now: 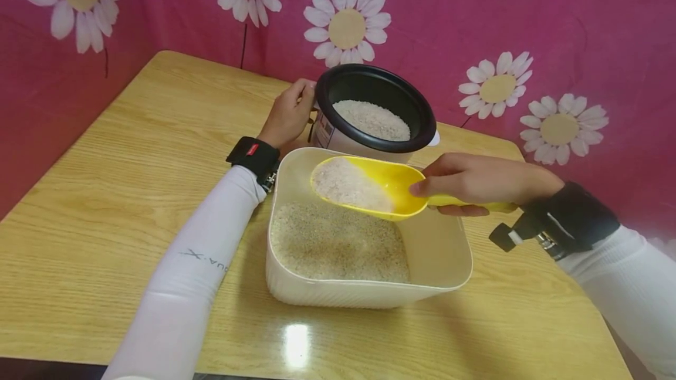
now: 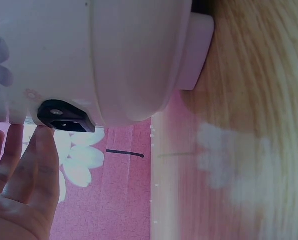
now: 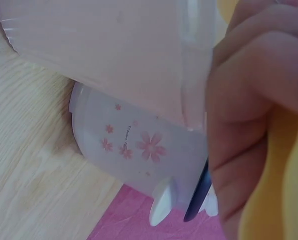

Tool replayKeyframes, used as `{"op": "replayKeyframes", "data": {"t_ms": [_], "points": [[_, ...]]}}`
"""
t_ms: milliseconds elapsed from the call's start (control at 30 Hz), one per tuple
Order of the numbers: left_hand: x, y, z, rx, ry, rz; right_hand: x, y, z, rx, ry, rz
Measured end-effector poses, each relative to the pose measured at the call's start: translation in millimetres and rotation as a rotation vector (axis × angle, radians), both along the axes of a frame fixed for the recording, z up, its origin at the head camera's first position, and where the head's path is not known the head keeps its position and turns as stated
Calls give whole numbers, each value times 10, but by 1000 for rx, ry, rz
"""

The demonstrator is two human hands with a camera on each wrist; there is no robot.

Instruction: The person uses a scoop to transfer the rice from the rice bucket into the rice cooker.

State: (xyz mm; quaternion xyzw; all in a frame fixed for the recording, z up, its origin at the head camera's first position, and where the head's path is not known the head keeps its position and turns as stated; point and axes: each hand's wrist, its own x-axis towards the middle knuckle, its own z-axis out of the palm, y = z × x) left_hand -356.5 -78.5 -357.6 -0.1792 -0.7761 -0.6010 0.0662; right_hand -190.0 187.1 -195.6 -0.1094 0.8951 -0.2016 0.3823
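Note:
My right hand [image 1: 470, 183] grips the handle of a yellow scoop [image 1: 406, 183], held level above a cream plastic bin [image 1: 369, 295]. White rice [image 1: 351, 183] fills the scoop's front part. More rice [image 1: 338, 245] lies in the bin. Behind it stands a white rice cooker [image 2: 134, 60] with a dark inner pot [image 1: 364, 84], lidless, holding rice [image 1: 372, 119]. My left hand [image 1: 287, 113] rests against the cooker's left side near the rim. In the left wrist view its fairly straight fingers touch the wall beside a black power socket [image 2: 64, 117]. The left thumb is hidden there.
Bin and cooker stand close together on a wooden table [image 1: 132, 192]. A pink cloth [image 1: 422, 16] with white daisies hangs behind the table's far edge. A small white side handle [image 3: 162, 202] sticks out from the cooker's right side.

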Motion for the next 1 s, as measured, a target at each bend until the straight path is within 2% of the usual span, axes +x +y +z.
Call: {"op": "replayKeyframes", "data": {"t_ms": [267, 500, 533, 767, 933, 1000], "points": [[19, 4, 3, -7, 10, 4, 48, 152, 51, 14, 48, -118], [18, 11, 15, -8, 6, 8, 28, 330, 141, 16, 106, -208], [17, 8, 17, -5, 1, 5, 20, 353, 155, 4, 111, -218], [11, -3, 20, 12, -7, -16, -122, 464, 211, -223, 54, -147], [7, -4, 4, 19, -4, -20, -201, 498, 215, -178, 89, -266], [8, -6, -2, 22, -2, -21, -234, 496, 211, -164, 107, -289]]}}
